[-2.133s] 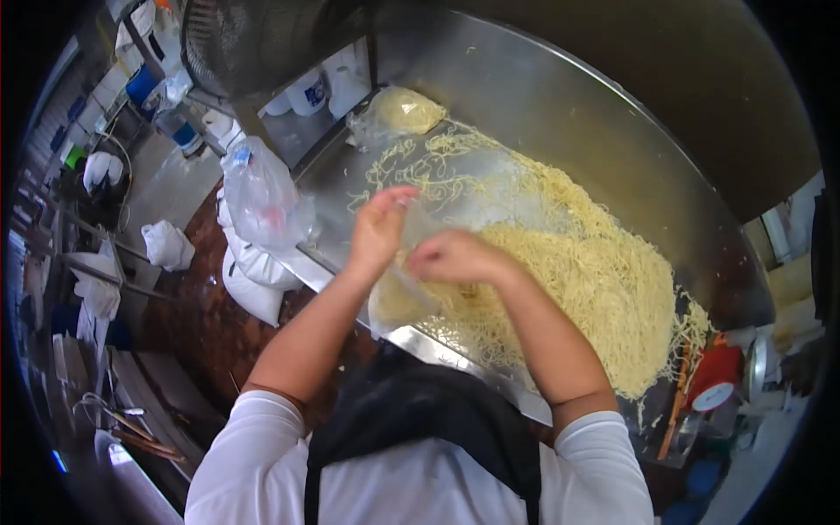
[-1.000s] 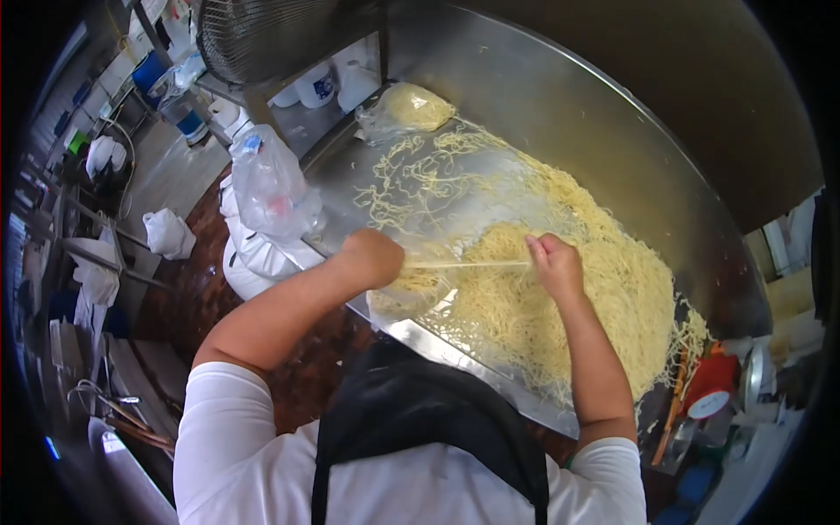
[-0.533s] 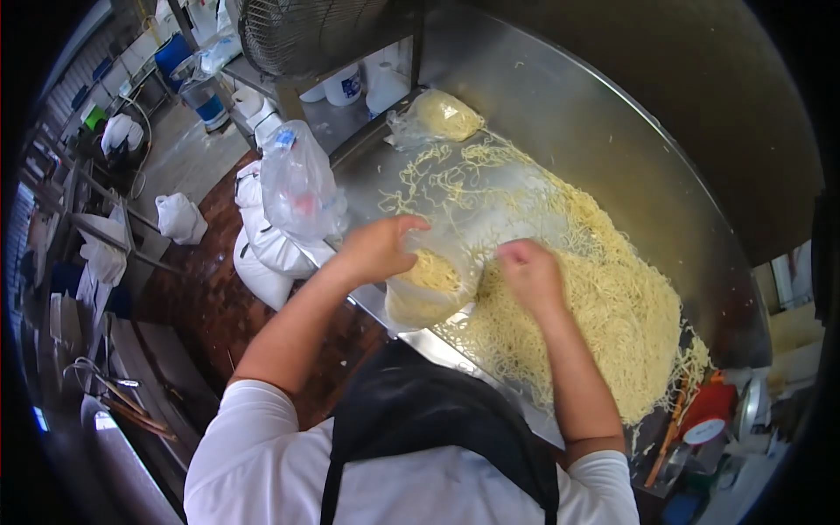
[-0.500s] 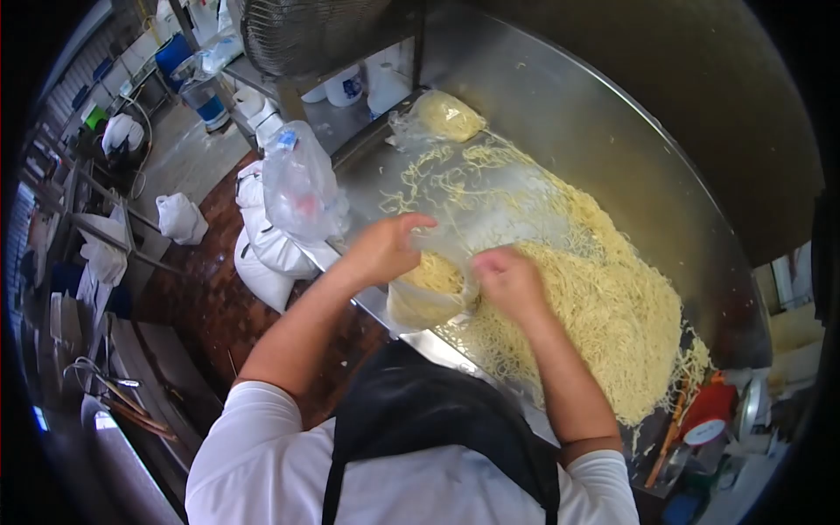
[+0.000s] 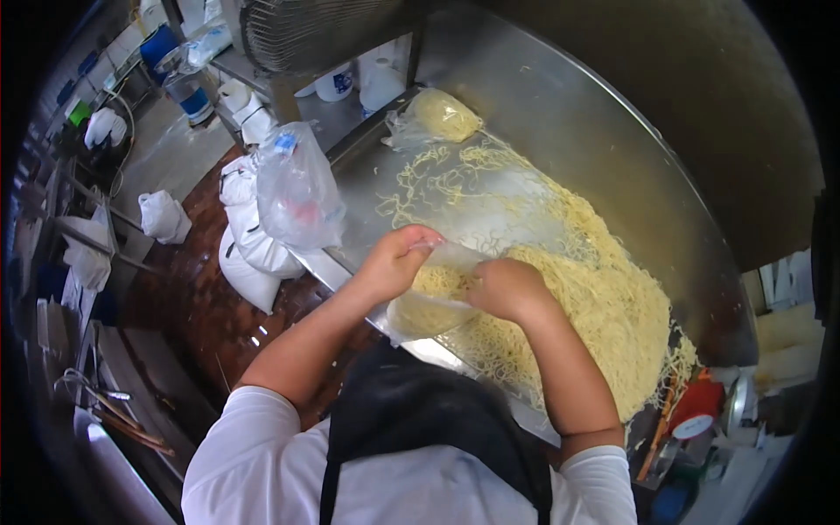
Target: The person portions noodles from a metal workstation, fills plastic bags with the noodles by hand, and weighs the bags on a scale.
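A clear plastic bag [image 5: 426,317] with noodles inside stands at the near edge of the metal table. My left hand [image 5: 395,262] pinches the bag's upper rim on its left side, thumb and fingers together. At the right side of the bag's mouth, my right hand [image 5: 505,288] is closed on the rim, its fingertips partly hidden. A large heap of loose yellow noodles [image 5: 604,324] lies to the right of the bag, and thinner strands trail toward the back. Farther back sits another bag of noodles [image 5: 444,115].
A clear bag of plastic bags [image 5: 297,188] hangs by the table's left corner, above white sacks [image 5: 249,271] on the floor. A fan [image 5: 306,35] is at the upper left. The metal table [image 5: 560,105] has a raised back rim. A red scale [image 5: 697,407] stands at the right.
The right hand has moved left onto the bag's rim. The left hand's thumb and fingers, apart before, have closed on the rim. The view has shifted slightly.
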`<state>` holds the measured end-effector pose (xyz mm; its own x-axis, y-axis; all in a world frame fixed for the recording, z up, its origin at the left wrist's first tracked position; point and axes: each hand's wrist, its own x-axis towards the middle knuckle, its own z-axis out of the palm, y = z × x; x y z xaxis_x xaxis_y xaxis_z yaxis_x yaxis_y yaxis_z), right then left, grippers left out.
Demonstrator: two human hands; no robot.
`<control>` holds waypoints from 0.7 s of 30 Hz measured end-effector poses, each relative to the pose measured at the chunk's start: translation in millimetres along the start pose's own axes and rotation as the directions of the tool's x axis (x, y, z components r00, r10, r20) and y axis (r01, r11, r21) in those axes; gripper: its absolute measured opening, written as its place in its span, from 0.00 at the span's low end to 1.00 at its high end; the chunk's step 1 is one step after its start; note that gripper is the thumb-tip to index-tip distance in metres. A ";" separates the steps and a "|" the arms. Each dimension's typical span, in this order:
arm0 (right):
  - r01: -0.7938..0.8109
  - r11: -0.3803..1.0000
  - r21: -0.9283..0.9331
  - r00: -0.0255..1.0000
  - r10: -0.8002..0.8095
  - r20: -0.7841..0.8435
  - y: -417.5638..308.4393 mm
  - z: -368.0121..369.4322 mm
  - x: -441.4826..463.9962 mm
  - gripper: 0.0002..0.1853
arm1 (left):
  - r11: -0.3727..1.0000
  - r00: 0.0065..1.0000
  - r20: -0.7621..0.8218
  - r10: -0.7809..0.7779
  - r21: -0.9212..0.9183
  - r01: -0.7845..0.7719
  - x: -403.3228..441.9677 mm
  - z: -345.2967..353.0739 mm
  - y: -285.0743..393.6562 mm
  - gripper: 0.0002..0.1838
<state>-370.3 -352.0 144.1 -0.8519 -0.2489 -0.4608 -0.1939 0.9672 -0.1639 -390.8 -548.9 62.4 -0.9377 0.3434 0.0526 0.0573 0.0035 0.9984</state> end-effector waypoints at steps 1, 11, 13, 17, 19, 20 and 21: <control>0.038 0.975 0.218 0.997 -0.021 -0.080 1.9 -0.4 -4.9 0.17 | 1.000 1.000 0.000 0.012 -0.022 -0.012 2.4 0.9 -3.2 0.09; 0.223 0.517 0.826 0.861 0.293 -0.416 46.5 103.8 -28.5 0.13 | 0.987 0.922 0.357 0.150 0.000 -0.161 -14.6 63.4 47.9 0.09; 0.134 0.306 0.943 0.876 0.408 -0.257 43.4 81.3 -65.2 0.08 | 0.998 0.914 0.401 0.059 -0.025 -0.053 -22.0 65.0 51.0 0.08; 0.286 0.058 0.956 0.836 0.472 -0.279 38.4 69.2 -141.9 0.05 | 0.786 0.896 0.437 -0.077 0.579 -0.215 -37.1 66.5 97.0 0.15; 0.311 0.060 0.948 0.841 0.448 -0.304 41.5 66.0 -187.8 0.04 | 0.655 0.913 0.406 -0.047 0.702 -0.279 -34.8 77.9 67.3 0.21; 0.389 0.035 0.921 0.803 0.478 -0.357 49.4 76.3 -205.0 0.04 | 0.564 0.936 0.352 -0.033 0.779 -0.273 -39.0 76.6 62.0 0.24; 0.463 0.003 0.887 0.778 0.478 -0.408 56.0 87.4 -219.6 0.05 | 0.579 0.908 0.391 -0.152 0.780 -0.239 -48.0 84.2 75.3 0.27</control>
<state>-151.6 -247.6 159.8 -0.9540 0.2887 -0.0814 0.0367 -0.1569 -0.9869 -312.6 -486.1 133.1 -0.7258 0.6786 -0.1132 0.5243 0.6521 0.5476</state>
